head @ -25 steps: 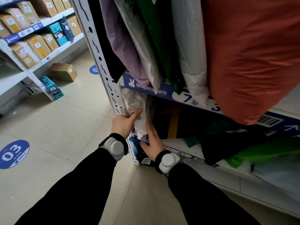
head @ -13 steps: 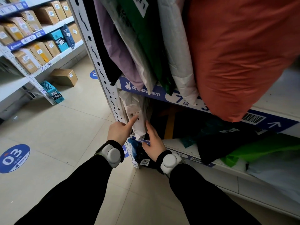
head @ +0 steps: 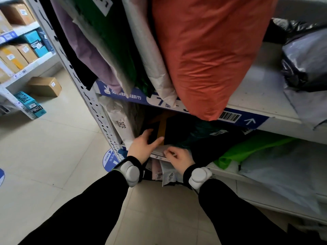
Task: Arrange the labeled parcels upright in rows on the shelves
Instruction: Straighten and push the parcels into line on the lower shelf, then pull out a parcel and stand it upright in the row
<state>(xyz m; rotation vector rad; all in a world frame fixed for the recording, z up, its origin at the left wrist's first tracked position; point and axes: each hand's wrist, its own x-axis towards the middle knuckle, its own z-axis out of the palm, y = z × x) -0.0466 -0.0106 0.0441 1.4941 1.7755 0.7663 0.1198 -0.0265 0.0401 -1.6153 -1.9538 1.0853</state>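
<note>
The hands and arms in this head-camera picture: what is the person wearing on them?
Both arms are in long black sleeves. The left hand and right hand are bare, without gloves. Each wrist carries a black band holding a rounded white and grey device: the left wrist device and the right wrist device. No cables show.

White parcel labeled 3272 (head: pixel 120 121) upright against shelf post (head: pixel 85 92), middle shelf.
</note>
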